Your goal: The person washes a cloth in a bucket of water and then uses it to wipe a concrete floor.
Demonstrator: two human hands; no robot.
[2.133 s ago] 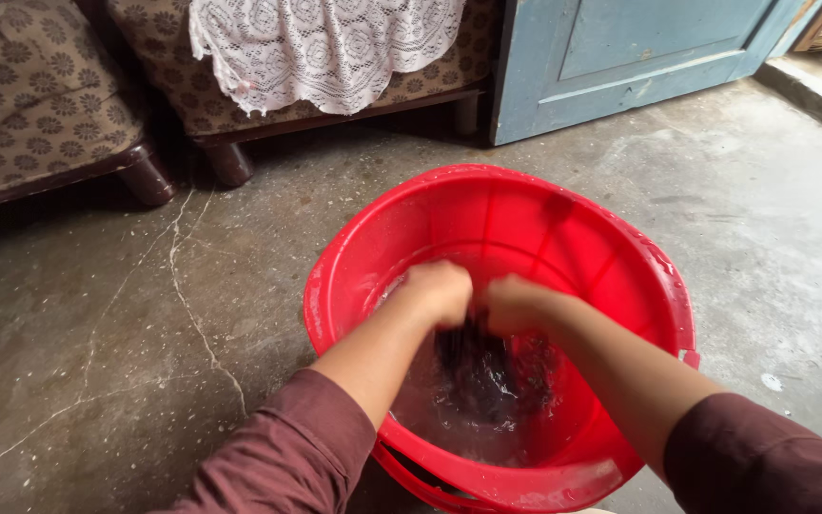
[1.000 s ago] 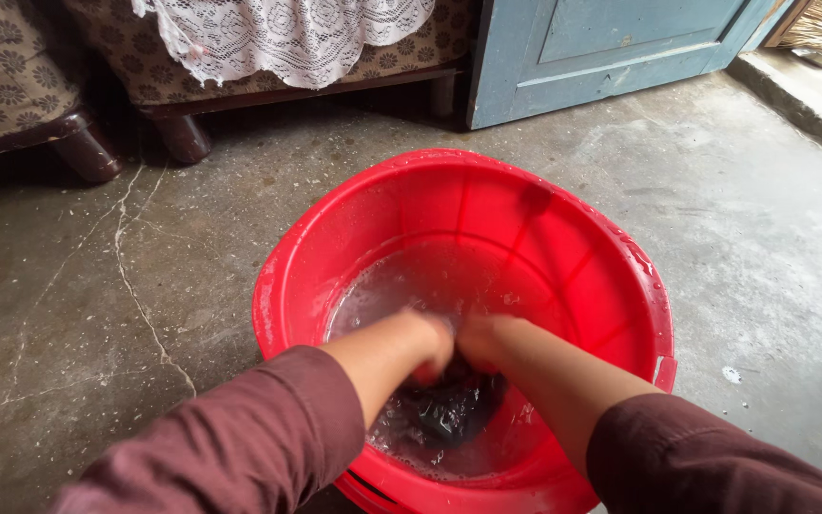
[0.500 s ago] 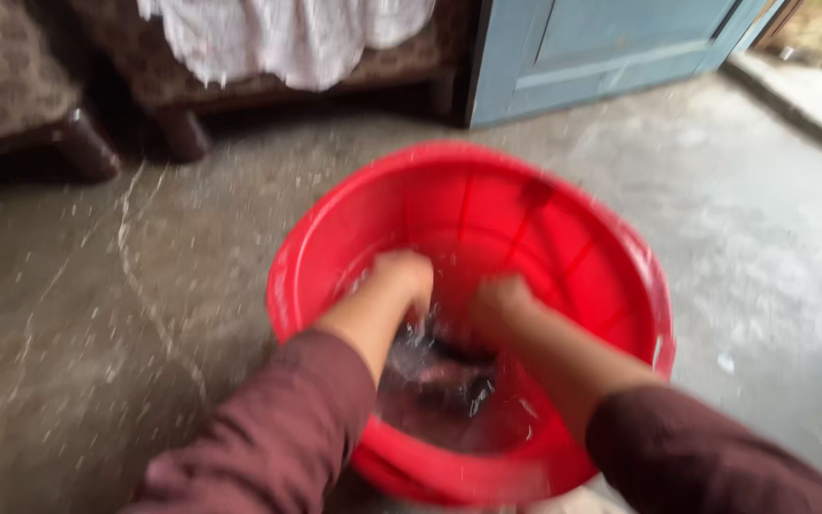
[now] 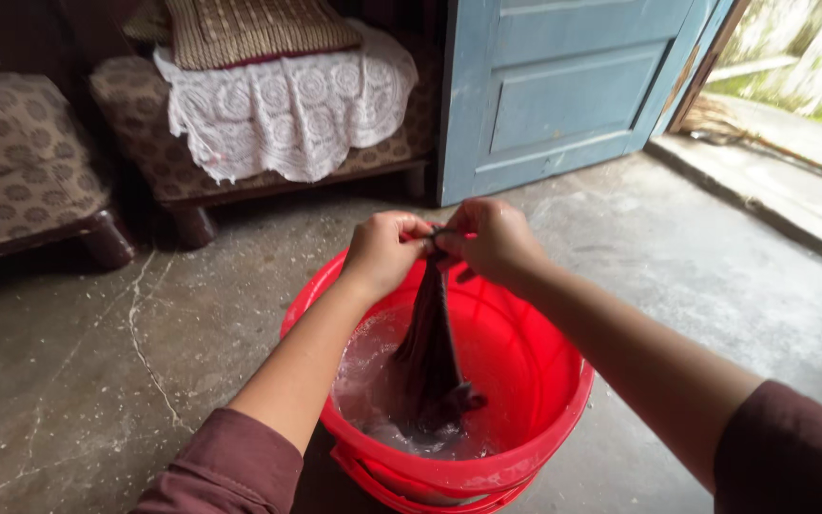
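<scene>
A red plastic tub [image 4: 535, 381] stands on the concrete floor, holding soapy water. My left hand [image 4: 384, 249] and my right hand [image 4: 494, 238] are raised together above the tub's far rim, both shut on the top of a dark wet cloth [image 4: 433, 343]. The cloth hangs straight down from my hands, and its lower end dips into the water. Both forearms are bare, with maroon sleeves pushed up.
Two low patterned seats [image 4: 21, 162] stand along the back; the nearer one carries a white lace cover [image 4: 287, 105] and a striped cushion. A blue wooden door [image 4: 563, 86] stands open, with a raised step [image 4: 792, 190] at the right. The floor [image 4: 97, 333] is cracked.
My hands were down in the water working the cloth. They have risen together above the tub, lifting the cloth out so it hangs. The view has tilted upward.
</scene>
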